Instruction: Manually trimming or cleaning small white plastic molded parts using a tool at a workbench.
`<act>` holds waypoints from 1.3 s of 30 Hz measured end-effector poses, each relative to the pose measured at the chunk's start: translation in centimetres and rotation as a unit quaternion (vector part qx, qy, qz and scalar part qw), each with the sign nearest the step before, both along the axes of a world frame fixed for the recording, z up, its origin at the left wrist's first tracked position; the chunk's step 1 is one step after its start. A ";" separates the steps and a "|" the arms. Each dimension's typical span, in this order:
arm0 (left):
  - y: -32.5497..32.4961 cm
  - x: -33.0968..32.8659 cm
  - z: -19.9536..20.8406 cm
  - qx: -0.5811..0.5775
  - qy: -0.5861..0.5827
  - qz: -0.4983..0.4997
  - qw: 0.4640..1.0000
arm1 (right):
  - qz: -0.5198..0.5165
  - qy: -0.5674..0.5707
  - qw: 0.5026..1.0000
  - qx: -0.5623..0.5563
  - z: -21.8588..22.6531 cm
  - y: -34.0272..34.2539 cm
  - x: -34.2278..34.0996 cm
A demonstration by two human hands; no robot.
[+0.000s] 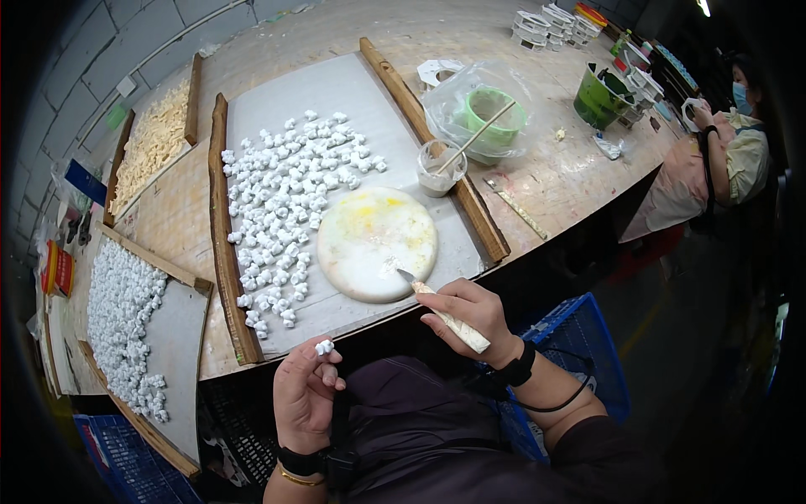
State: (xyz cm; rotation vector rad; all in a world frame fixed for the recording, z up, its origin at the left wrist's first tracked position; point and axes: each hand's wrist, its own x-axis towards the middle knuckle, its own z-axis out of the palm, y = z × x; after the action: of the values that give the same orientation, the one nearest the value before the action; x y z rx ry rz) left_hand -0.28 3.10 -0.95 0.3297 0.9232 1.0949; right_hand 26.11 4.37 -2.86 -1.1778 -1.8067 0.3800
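Note:
In my right hand (480, 317) is a small knife (457, 326) with a pale wrapped handle. Its short dark blade points to the near right part of a round white slab (378, 239), smeared with yellow and white. Whether the blade touches the slab I cannot tell. Nearer to me, my left hand (306, 395) pinches a small white lumpy piece (324, 346) between its fingertips. Many similar white pieces (281, 193) lie spread on the grey board (290, 80), to the left of and beyond the slab.
Wooden rails (227, 277) flank the board. At right stand a cup (440, 168) with a stick, a bagged green tub (495, 118) and a green bucket (600, 97). More white pieces fill a left tray (122, 307). Beyond the table's right side is another person (714, 160).

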 end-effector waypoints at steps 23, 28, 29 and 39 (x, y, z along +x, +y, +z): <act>-0.1 0.1 0.1 -0.002 0.003 -0.003 1.000 | 0.005 0.005 1.000 0.000 0.0 -0.3 0.0; -0.2 0.2 0.1 0.000 0.008 -0.003 1.000 | 0.014 -0.004 1.000 -0.005 0.1 -0.7 0.3; -0.2 0.1 0.0 0.002 0.007 -0.004 1.000 | 0.009 0.006 1.000 -0.001 0.2 -0.7 0.3; -0.2 0.2 0.1 -0.001 0.009 -0.002 1.000 | 0.016 0.036 0.999 -0.028 0.4 -0.5 0.2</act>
State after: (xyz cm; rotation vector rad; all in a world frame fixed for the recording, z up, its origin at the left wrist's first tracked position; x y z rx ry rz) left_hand -0.04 2.91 -0.81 0.3409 0.9395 1.0893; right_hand 26.35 3.88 -2.47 -1.1609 -1.7637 0.4884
